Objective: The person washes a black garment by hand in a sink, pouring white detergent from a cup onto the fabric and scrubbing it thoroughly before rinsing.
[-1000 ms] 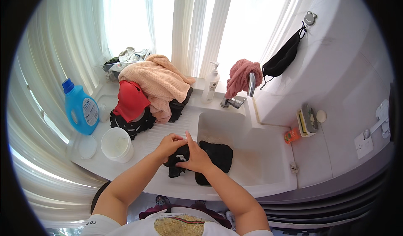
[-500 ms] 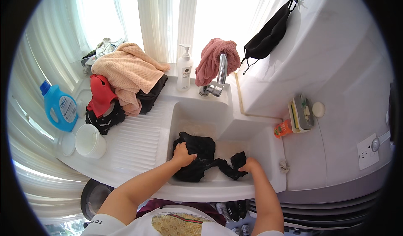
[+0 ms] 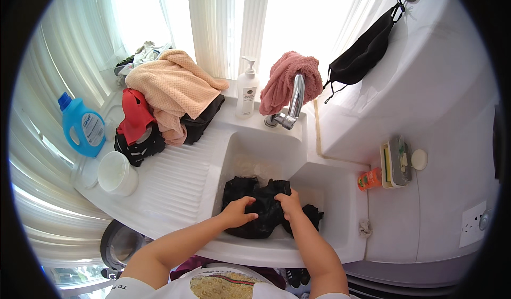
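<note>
A wet-looking black garment (image 3: 262, 209) lies bunched in the white sink (image 3: 340, 214), with one part spread to the left and a smaller clump on the right. My left hand (image 3: 239, 213) rests on the garment's left part, its fingers curled into the cloth and the thumb showing. Close beside it, my right hand (image 3: 290, 204) pinches a raised fold near the garment's upper right edge. The fingertips of both hands are partly hidden by the cloth.
Left of the basin is a ribbed washboard (image 3: 178, 187) with piled clothes, a peach towel (image 3: 175, 83), a white tub (image 3: 118, 174) and a blue detergent bottle (image 3: 84, 126). Behind stand a pump bottle (image 3: 247, 91) and a faucet (image 3: 296, 99) draped with a pink towel (image 3: 287, 80).
My right hand has moved left from the clump to the garment's upper edge, lifting a fold. My left hand has shifted slightly down over the cloth. The view has moved a little.
</note>
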A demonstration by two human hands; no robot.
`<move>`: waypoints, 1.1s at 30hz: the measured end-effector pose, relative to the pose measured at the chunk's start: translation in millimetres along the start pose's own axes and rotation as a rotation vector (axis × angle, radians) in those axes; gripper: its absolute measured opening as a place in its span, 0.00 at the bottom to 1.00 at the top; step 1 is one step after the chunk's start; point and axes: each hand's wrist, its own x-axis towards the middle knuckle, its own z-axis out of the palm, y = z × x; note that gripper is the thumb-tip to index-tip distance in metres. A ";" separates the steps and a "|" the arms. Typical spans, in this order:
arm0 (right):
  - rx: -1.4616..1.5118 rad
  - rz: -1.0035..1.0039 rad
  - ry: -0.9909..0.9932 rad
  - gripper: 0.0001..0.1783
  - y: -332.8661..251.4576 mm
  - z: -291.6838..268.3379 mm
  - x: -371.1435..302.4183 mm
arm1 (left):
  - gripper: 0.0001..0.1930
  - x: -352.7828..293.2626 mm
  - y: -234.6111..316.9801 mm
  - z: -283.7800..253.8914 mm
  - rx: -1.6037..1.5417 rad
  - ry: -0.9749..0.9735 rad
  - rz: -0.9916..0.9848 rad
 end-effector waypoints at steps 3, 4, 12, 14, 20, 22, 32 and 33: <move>0.176 -0.167 -0.071 0.16 -83.2 2.3 -50.4 | 0.38 1.6 1.4 -26.1 -0.365 0.148 -0.244; 0.155 -0.250 -0.102 0.17 -111.3 5.9 -65.8 | 0.39 -1.2 19.0 -40.8 -0.542 0.112 -0.263; 0.147 -0.532 -0.332 0.20 -236.4 96.1 -143.3 | 0.47 -31.0 85.7 -156.8 -1.218 -0.018 0.018; -0.048 -0.596 -0.414 0.24 -225.6 121.5 -143.1 | 0.49 -48.4 75.4 -185.9 -1.285 -0.078 0.066; -0.609 -0.870 -0.731 0.36 -150.7 201.9 -148.2 | 0.35 -86.2 12.8 -217.4 -1.441 0.038 0.192; -0.830 -0.994 -0.699 0.46 -114.1 222.6 -146.5 | 0.21 -87.5 -35.4 -224.3 -1.369 0.191 -0.080; -0.751 -1.190 -0.249 0.23 -87.4 215.4 -108.4 | 0.30 -112.9 -52.0 -225.8 -0.651 0.557 -0.294; -0.925 -1.170 -0.011 0.29 -85.4 200.9 -89.1 | 0.34 -115.3 -39.7 -223.1 -0.511 0.568 -0.303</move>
